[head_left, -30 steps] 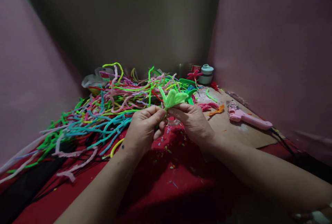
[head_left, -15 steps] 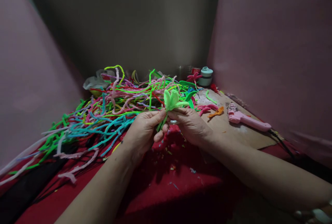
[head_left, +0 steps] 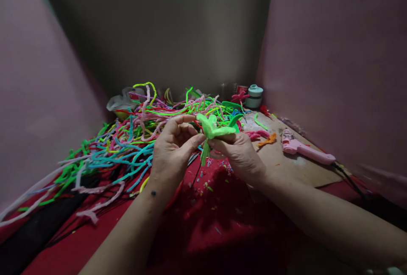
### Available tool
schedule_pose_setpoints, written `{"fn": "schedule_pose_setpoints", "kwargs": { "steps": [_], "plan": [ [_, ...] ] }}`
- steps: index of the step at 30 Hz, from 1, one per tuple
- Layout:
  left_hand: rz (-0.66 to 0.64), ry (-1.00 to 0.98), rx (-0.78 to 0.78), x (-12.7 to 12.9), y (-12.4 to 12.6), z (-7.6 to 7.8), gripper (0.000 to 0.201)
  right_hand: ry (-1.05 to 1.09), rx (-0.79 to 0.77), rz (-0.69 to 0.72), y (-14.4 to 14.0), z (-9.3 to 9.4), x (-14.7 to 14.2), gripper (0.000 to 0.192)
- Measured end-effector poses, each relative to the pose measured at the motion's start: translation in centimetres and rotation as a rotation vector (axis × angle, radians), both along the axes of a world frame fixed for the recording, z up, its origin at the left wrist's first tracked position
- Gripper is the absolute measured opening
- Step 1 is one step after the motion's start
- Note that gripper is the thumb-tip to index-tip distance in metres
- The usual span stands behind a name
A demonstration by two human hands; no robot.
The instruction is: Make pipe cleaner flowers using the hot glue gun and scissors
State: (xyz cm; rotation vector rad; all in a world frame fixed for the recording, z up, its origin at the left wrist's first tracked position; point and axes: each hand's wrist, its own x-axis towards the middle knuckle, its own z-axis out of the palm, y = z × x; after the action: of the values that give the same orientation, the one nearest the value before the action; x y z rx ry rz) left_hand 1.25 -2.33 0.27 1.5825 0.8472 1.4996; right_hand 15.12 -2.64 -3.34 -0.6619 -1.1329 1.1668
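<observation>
Both hands (head_left: 203,150) pinched on green flower (head_left: 212,129), frame centre | risk: twist slips, petals splay | loose stems (head_left: 127,139) left may snag

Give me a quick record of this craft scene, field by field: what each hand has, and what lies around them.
Left hand: fingertips pinch the light green pipe-cleaner flower at the base of its petals
Right hand: grips the same flower from the other side
Flower stem: hangs down between the hands
Behind the hands: pile of coloured pipe cleaners
Right side: pink glue gun on a cardboard sheet
Far corner: small teal jar
Surface: red cloth with scattered trimmings
</observation>
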Motion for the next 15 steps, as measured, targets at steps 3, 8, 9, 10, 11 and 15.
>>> {"fn": "schedule_pose_setpoints", "kwargs": {
  "steps": [3, 8, 9, 10, 11, 15],
  "plan": [
    [-0.083, -0.025, -0.007, 0.0, -0.2, 0.0, 0.033, -0.036, 0.028, 0.022, -0.2, -0.3, -0.1, 0.014],
    [-0.020, -0.001, 0.023, 0.1, -0.9, 0.2, 0.037, -0.087, 0.013, 0.035, -0.6, -0.3, 0.0, 0.009],
    [-0.014, 0.017, 0.021, 0.1, -1.1, 0.2, 0.037, -0.098, 0.012, 0.027, -0.6, -0.3, -0.1, 0.009],
    [-0.011, 0.042, 0.025, 0.0, -1.3, 0.3, 0.037, -0.109, 0.019, 0.017, -0.7, -0.3, -0.1, 0.008],
    [-0.002, 0.072, 0.040, -0.1, -1.4, 0.4, 0.037, -0.124, 0.036, 0.007, -0.7, -0.3, -0.1, 0.006],
    [0.062, 0.259, 0.226, -1.2, -1.3, 1.0, 0.026, -0.185, 0.110, -0.005, -0.7, -0.1, -0.4, 0.012]
  ]
}}
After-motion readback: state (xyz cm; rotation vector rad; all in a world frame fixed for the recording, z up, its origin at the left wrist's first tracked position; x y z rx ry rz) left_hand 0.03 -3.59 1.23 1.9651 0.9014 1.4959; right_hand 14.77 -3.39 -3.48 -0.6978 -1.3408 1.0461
